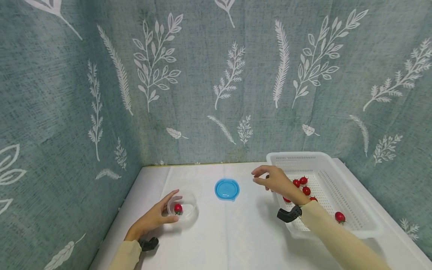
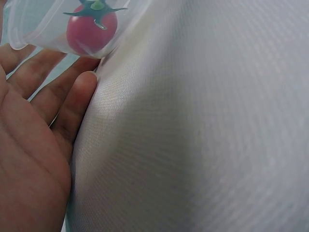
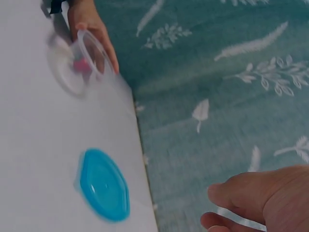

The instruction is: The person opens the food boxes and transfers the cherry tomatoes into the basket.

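Observation:
My left hand (image 1: 153, 219) is around a clear plastic cup (image 1: 190, 215), thumb on the near side and fingers on the far side. One red cherry tomato (image 1: 178, 208) with a green calyx lies inside the cup; the left wrist view shows this tomato (image 2: 91, 31) through the clear wall, above the fingers (image 2: 72, 104). Over the left rim of a white basket (image 1: 351, 187), my right hand (image 1: 275, 179) hovers with its fingers bent loosely. Its thumb (image 3: 236, 193) and fingertips stand apart in the right wrist view, and nothing shows between them.
Between the hands lies a blue plastic lid (image 1: 227, 189) on the white table (image 1: 216, 240). Several cherry tomatoes (image 1: 306, 190) sit in the basket, with one tomato (image 1: 339, 216) apart near its front. A grey-green leaf-patterned curtain (image 1: 202, 93) hangs behind and at both sides.

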`<state>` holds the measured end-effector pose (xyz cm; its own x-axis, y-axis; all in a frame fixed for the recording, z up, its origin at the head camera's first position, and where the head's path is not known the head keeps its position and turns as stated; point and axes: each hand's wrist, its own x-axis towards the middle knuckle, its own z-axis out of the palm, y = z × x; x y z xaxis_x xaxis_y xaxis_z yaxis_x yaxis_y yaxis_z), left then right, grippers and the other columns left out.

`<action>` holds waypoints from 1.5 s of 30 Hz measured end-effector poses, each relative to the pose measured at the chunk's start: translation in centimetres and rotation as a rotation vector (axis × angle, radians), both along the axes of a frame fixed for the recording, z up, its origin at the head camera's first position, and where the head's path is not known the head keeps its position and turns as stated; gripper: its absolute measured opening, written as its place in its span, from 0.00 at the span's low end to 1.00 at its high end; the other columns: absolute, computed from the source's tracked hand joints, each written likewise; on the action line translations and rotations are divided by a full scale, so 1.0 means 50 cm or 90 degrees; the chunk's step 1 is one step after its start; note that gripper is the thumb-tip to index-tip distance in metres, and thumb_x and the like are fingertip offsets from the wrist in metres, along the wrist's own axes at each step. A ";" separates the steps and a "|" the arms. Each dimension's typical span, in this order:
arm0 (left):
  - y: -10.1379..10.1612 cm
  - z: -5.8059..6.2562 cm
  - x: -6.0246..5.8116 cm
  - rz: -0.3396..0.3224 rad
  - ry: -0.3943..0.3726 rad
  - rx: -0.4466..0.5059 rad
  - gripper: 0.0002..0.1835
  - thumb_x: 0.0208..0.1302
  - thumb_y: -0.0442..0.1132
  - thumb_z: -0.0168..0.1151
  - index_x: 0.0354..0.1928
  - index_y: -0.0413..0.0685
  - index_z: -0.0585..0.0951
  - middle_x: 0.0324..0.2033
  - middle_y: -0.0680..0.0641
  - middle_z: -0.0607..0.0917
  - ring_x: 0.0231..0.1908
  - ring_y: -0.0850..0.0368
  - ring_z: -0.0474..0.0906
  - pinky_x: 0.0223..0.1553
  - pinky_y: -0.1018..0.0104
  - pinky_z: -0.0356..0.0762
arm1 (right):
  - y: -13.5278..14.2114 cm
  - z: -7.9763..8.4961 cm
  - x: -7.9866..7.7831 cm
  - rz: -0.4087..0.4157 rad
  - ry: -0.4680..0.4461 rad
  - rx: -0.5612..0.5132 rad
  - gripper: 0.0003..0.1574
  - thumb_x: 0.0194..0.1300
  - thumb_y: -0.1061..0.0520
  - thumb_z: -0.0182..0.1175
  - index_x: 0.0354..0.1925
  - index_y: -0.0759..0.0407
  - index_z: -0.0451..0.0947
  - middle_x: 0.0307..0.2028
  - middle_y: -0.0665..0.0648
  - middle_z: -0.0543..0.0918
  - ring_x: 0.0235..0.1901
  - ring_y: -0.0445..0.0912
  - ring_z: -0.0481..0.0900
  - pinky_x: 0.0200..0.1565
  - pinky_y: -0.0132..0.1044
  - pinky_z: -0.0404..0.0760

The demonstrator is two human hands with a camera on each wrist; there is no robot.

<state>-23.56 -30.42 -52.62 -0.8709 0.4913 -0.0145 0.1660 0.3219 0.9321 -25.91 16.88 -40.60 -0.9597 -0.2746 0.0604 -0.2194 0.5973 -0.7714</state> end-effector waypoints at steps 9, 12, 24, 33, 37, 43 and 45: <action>-0.007 -0.002 -0.002 0.003 0.003 0.004 0.53 0.67 0.36 0.72 0.83 0.56 0.47 0.77 0.38 0.61 0.75 0.36 0.57 0.60 0.80 0.65 | -0.083 -0.005 -0.005 0.048 -0.009 -0.008 0.13 0.69 0.53 0.69 0.51 0.49 0.85 0.45 0.49 0.86 0.23 0.49 0.77 0.23 0.39 0.75; -0.009 -0.001 -0.003 0.002 0.003 0.006 0.53 0.67 0.36 0.72 0.83 0.58 0.47 0.77 0.38 0.61 0.75 0.36 0.58 0.60 0.79 0.65 | -0.109 -0.007 -0.002 0.070 -0.009 -0.014 0.13 0.68 0.54 0.69 0.51 0.48 0.85 0.44 0.49 0.86 0.23 0.49 0.77 0.23 0.38 0.75; -0.009 0.004 0.001 0.006 0.000 0.008 0.53 0.67 0.35 0.71 0.83 0.55 0.47 0.77 0.38 0.61 0.75 0.36 0.57 0.59 0.78 0.66 | -0.207 -0.028 0.002 0.159 -0.015 -0.007 0.11 0.70 0.54 0.68 0.50 0.49 0.85 0.43 0.47 0.85 0.23 0.50 0.80 0.23 0.40 0.78; -0.007 0.012 -0.003 0.004 -0.004 0.011 0.53 0.66 0.35 0.71 0.83 0.54 0.46 0.77 0.38 0.60 0.75 0.36 0.57 0.62 0.75 0.65 | -0.277 -0.044 0.009 0.190 0.001 -0.013 0.10 0.68 0.54 0.70 0.48 0.47 0.85 0.46 0.51 0.87 0.21 0.48 0.81 0.22 0.36 0.78; -0.005 0.012 -0.001 0.012 -0.002 0.001 0.53 0.67 0.36 0.71 0.83 0.56 0.47 0.77 0.38 0.60 0.74 0.37 0.58 0.70 0.53 0.63 | -0.312 -0.052 0.012 0.211 0.031 0.002 0.12 0.68 0.54 0.69 0.50 0.50 0.85 0.49 0.53 0.87 0.22 0.54 0.84 0.22 0.37 0.80; 0.000 0.006 0.005 0.010 0.000 -0.017 0.53 0.67 0.37 0.71 0.83 0.55 0.46 0.77 0.38 0.61 0.73 0.38 0.61 0.68 0.45 0.63 | -0.352 -0.078 0.017 0.231 0.032 0.014 0.18 0.69 0.53 0.69 0.56 0.54 0.85 0.54 0.56 0.86 0.22 0.58 0.85 0.21 0.35 0.79; 0.000 0.003 0.006 0.007 0.001 -0.018 0.53 0.67 0.37 0.71 0.83 0.54 0.46 0.76 0.37 0.62 0.72 0.38 0.63 0.67 0.52 0.67 | -0.365 -0.086 0.017 0.233 0.030 0.013 0.18 0.69 0.54 0.69 0.56 0.53 0.85 0.55 0.56 0.86 0.22 0.58 0.85 0.21 0.35 0.79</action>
